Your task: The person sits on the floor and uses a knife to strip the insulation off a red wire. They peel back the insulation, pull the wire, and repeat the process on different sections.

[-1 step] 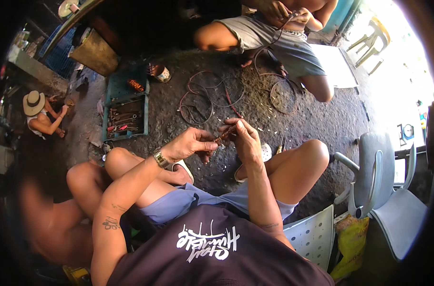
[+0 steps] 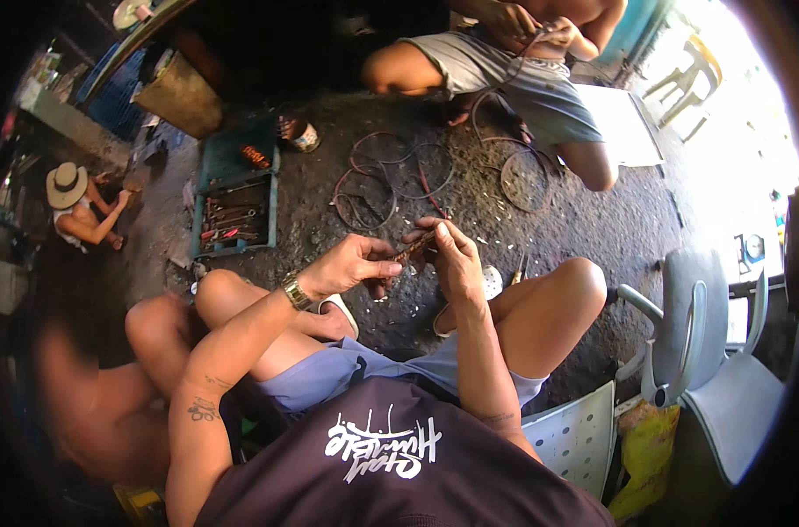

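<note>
Far left: a person in a straw hat [image 2: 66, 184] is seen crouched at the edge, pretty dim over there.
Toolbox: a teal metal tray [image 2: 233, 189] full of hand tools is laid out on the floor [image 2: 610, 220], left of the hands.
Left hand: the left hand [image 2: 351, 265], with a gold watch [image 2: 295, 291] worn on its wrist, is curled mostly closed, fingertips pinched on the near end of the wire piece.
Wire piece: a short brownish wire piece [image 2: 414, 249] is held between both hands, above the knees and off the floor.
Right hand: the right hand [image 2: 452, 255] is closed around the other end of it, thumb pressed on top.
Wire coils: loops of dark wire [image 2: 391, 176] are spread on the floor just beyond the hands.
Up top: another person's hands [image 2: 527, 26] are busy with wire too.
Right: a grey chair [image 2: 707, 351] is parked nearby, with a yellow bag [image 2: 645, 457] beside it.
</note>
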A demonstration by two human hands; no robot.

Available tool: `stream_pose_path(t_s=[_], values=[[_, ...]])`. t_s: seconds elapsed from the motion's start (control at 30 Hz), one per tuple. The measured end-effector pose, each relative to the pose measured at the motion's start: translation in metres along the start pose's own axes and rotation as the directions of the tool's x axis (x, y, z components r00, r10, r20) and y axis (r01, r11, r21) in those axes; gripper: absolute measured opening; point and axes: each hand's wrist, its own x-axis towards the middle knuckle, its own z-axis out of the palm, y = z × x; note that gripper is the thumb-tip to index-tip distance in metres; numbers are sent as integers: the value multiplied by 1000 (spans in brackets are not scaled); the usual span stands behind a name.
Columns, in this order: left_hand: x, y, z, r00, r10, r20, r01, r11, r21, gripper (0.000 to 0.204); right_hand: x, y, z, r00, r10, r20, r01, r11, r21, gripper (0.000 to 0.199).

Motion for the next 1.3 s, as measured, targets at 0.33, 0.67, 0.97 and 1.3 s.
stream_pose_path(t_s=[0.33, 0.67, 0.97, 1.3], values=[[-26, 12, -13, 779, 627, 6, -222, 267, 938, 32, 18, 14, 34, 998, 2, -58, -5, 998, -62, 32], [19, 38, -146, 884, 439, -160, -231, 708, 667, 21, 150, 23, 87, 926, -377, 15, 285, 672, -683, 30], [106, -229, -390, 436, -248, -865, -463, 762, -452, 24, 228, 177, -30, 925, 356, -135, -179, 95, -979, 39], [125, -255, -587, 217, -391, -894, -248, 864, -438, 55, 88, 227, -128, 656, 578, -485, -484, -170, -858, 36]])
